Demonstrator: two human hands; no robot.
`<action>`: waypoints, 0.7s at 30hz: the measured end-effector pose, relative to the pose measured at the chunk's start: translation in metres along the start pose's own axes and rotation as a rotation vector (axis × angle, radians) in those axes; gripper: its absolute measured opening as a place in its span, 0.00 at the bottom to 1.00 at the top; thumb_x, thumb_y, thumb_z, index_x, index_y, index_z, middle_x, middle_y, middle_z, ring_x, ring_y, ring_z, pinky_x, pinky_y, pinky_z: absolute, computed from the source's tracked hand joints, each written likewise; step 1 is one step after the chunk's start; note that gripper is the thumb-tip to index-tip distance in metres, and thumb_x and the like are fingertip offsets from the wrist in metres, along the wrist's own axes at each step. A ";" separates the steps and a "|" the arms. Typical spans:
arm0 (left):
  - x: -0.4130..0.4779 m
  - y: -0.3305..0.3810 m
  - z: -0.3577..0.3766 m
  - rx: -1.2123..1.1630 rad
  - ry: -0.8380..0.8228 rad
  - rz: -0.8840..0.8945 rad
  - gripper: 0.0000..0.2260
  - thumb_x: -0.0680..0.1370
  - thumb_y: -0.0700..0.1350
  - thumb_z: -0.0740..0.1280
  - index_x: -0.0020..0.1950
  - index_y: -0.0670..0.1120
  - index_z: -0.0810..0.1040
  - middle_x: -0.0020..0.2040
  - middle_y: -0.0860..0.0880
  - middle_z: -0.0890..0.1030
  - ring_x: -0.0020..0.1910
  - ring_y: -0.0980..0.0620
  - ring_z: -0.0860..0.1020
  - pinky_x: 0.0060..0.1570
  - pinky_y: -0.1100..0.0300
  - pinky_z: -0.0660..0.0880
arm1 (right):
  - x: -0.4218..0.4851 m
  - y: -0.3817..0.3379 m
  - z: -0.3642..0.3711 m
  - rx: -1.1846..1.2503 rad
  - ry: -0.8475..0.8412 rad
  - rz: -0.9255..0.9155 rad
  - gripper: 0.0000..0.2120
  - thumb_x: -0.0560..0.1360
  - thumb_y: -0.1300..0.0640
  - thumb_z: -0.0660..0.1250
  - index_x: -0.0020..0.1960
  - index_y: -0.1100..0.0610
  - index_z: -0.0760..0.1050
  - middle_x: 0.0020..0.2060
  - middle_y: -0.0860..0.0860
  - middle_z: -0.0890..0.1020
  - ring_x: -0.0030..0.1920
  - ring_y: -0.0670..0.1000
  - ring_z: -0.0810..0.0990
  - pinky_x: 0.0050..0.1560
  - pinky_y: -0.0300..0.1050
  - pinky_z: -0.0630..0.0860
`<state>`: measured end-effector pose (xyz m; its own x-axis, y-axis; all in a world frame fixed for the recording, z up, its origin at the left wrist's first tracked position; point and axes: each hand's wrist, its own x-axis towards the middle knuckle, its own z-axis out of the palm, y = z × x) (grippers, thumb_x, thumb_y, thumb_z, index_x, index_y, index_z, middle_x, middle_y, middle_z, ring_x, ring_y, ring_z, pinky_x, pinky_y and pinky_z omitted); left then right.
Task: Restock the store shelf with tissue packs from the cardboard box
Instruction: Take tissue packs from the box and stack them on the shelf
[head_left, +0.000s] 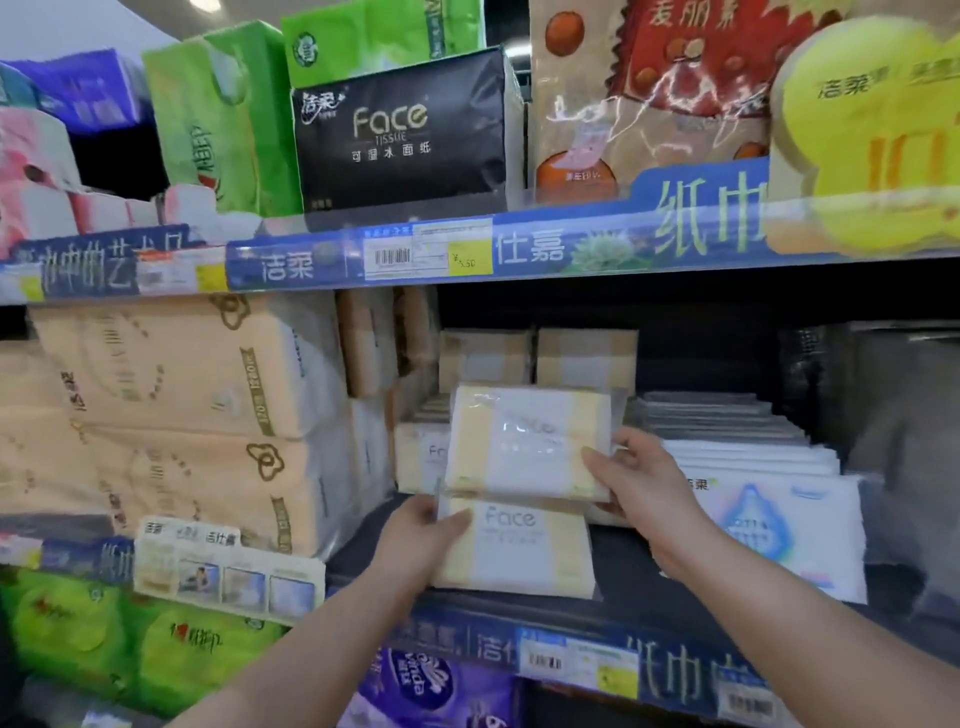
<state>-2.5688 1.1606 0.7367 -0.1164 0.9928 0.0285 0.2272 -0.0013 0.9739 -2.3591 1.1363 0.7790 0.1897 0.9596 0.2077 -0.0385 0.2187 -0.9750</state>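
Head view: at the left, peach tissue bundles (171, 415) are filling the middle shelf (626, 564). Beside them the left hand (415, 540) is gripping the left end of a yellow-and-white tissue pack (524, 551), thumb on top, which is lying at the shelf's front. Just above it, a second tissue pack (524, 441) is standing tilted before a row of like packs (421, 457), and the right hand (639, 478) is pinching its right end, thumb in front. White-and-blue packs (779, 519) are lying further right.

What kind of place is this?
Most likely a shop's tissue aisle: blue shelf-edge strip with a white barcode price label, and a black Face tissue pack among stacked wrapped packs.
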 end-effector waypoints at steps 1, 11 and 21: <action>0.007 -0.001 -0.002 0.071 -0.010 0.024 0.03 0.76 0.45 0.69 0.45 0.48 0.76 0.51 0.47 0.81 0.48 0.49 0.79 0.50 0.56 0.76 | 0.002 0.002 0.006 -0.017 0.016 -0.004 0.05 0.78 0.61 0.65 0.49 0.53 0.73 0.40 0.51 0.79 0.40 0.48 0.79 0.36 0.38 0.77; 0.049 -0.012 -0.030 0.094 -0.079 0.112 0.21 0.72 0.50 0.72 0.62 0.48 0.73 0.55 0.51 0.80 0.51 0.53 0.78 0.45 0.62 0.77 | 0.042 0.022 0.074 -0.267 0.099 -0.079 0.07 0.76 0.59 0.68 0.46 0.50 0.71 0.35 0.48 0.72 0.39 0.49 0.73 0.40 0.39 0.68; 0.068 -0.016 -0.039 -0.056 -0.108 0.169 0.14 0.76 0.38 0.68 0.57 0.53 0.73 0.56 0.53 0.80 0.50 0.60 0.76 0.43 0.68 0.71 | 0.065 0.033 0.104 -0.587 0.042 0.077 0.12 0.70 0.60 0.70 0.48 0.53 0.70 0.48 0.53 0.80 0.49 0.55 0.80 0.50 0.51 0.78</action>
<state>-2.6184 1.2238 0.7320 0.0239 0.9850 0.1708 0.1801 -0.1723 0.9684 -2.4497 1.2244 0.7683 0.2472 0.9583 0.1432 0.4933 0.0027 -0.8699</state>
